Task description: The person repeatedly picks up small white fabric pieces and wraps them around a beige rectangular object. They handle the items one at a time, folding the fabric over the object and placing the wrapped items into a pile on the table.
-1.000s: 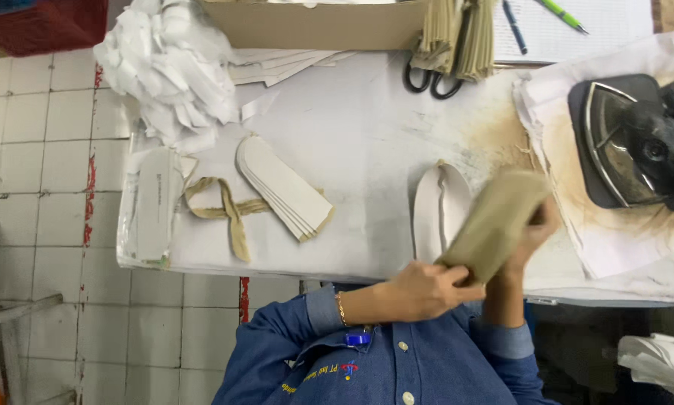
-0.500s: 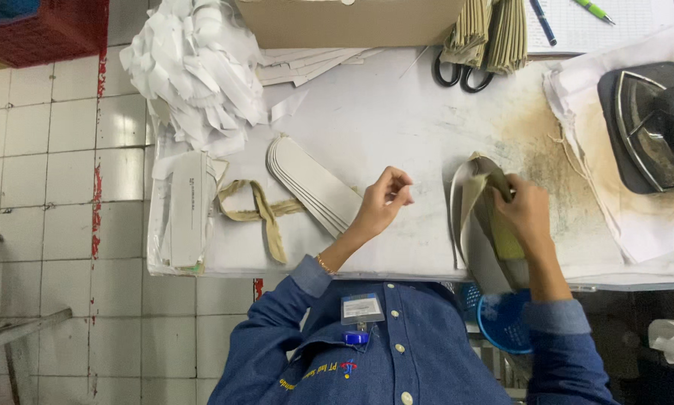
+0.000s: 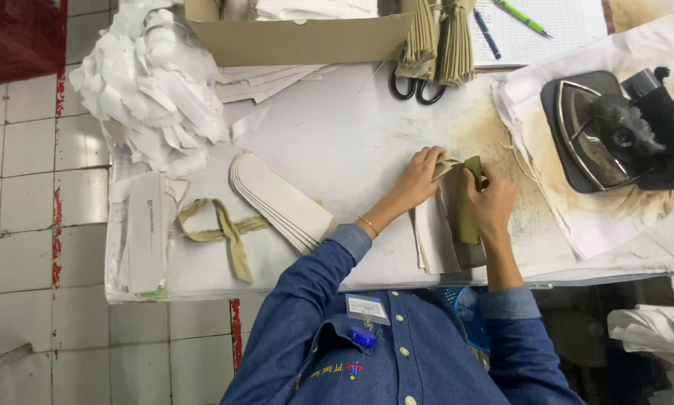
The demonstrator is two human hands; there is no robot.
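The big white counter (image 3: 352, 142) is holding a black iron (image 3: 603, 135) on stained paper, near the work. The flat white shoe-shaped pieces (image 3: 436, 240) are lying under both hands. The right hand (image 3: 490, 199) is pinching a floppy olive strip (image 3: 468, 210); the left hand (image 3: 419, 176) is pinching its top end. The strip looks bendy, so it could be going on crooked.

cardboard box (image 3: 299, 37) cropped, scissors (image 3: 415, 88) half-covered
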